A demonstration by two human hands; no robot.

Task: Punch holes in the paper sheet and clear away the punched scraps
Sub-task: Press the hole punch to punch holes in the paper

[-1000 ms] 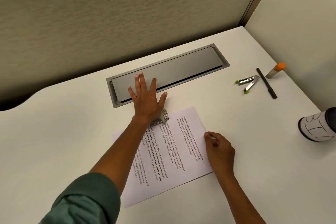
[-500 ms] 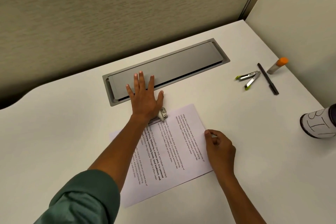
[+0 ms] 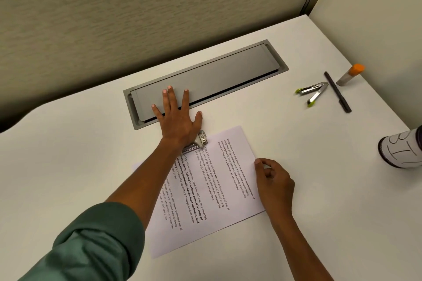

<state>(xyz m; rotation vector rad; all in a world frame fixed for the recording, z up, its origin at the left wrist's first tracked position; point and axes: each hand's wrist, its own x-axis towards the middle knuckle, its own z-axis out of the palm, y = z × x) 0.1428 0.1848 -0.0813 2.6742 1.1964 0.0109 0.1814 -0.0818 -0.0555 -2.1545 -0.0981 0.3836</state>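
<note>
The hole punch (image 3: 201,140), at the centre of the frame, was pressed down by the heel of the left hand (image 3: 177,121), whose fingers were spread flat and straight, reaching onto the grey cable-tray lid (image 3: 205,80) above it. The paper sheet (image 3: 212,185) lay on the bench (image 3: 68,155) with its upper edge fed into the punch. The sheet's right edge was pinched by the curled thumb and fingers of the right hand (image 3: 274,182), lower right of centre.

For a clean punch, pressure would best be applied straight down over the lever, with the sheet held fully seated and square against the stop; any slip of the right hand could skew the holes. No punched scraps were visible, so clearing was judged still outstanding.

Toward the right of the frame, well apart from the sheet, lay an opened stapler (image 3: 312,93), a black pen (image 3: 337,91) and an orange-capped glue stick (image 3: 350,74); a labelled cup (image 3: 402,148) stood at the right edge. None obstructed the punching.
</note>
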